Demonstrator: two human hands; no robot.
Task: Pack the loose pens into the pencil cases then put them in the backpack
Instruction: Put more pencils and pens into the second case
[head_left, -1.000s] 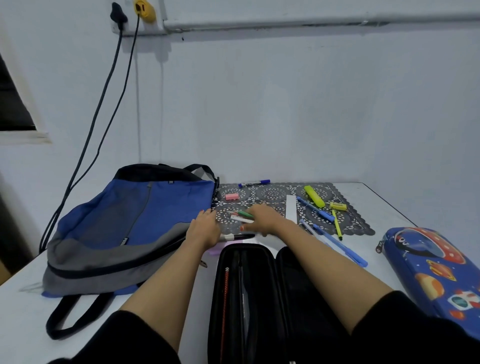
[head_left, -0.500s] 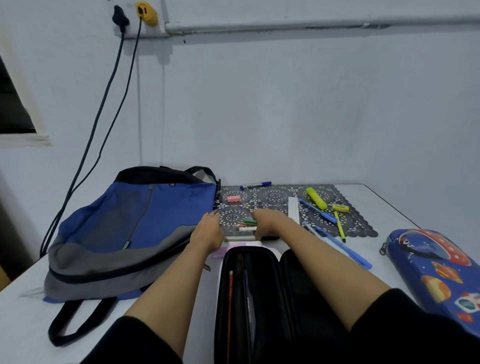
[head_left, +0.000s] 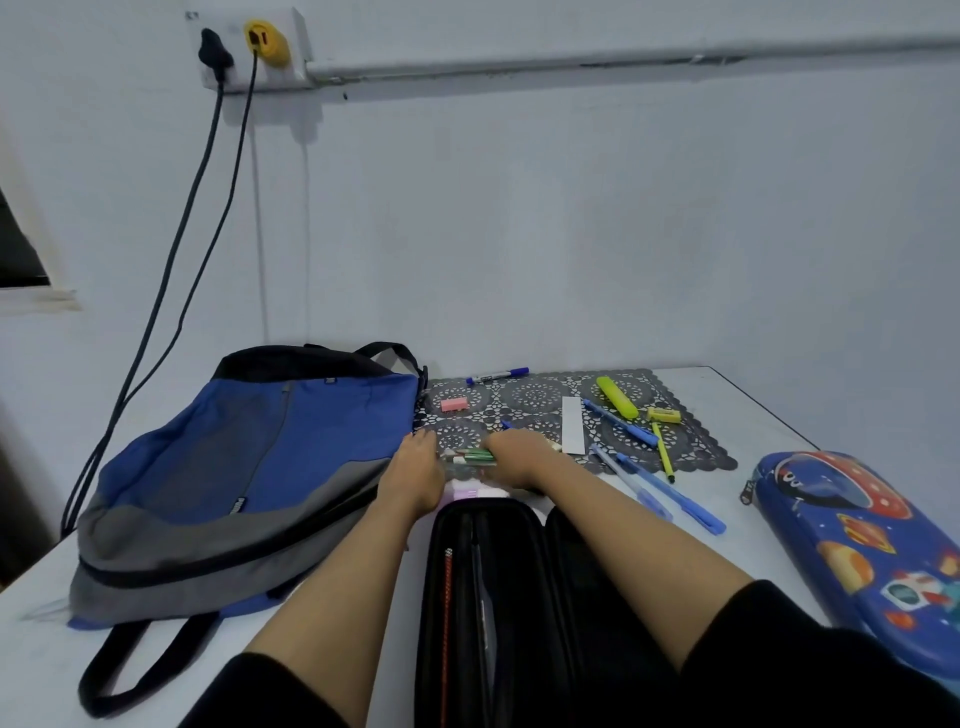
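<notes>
— Item in hand?
— Pen bundle (head_left: 470, 456), green and white: lodged between both hands at the near edge of the lace mat (head_left: 545, 405), just beyond the open black pencil case (head_left: 488, 597).
— Fingers?
— Left hand (head_left: 415, 470): laid fairly straight against the bundle's end. Right hand (head_left: 519, 457): fingers hidden beneath it; whether the bundle is gripped cannot be told.
— Step?
— Gathering is judged under way, case-filling barely begun. Next, the bundle is to be lifted as one and laid lengthwise in the case. Further pens (head_left: 670, 499) are listed loose; space-print case (head_left: 857, 545) shut; backpack (head_left: 234, 467) alongside.
</notes>
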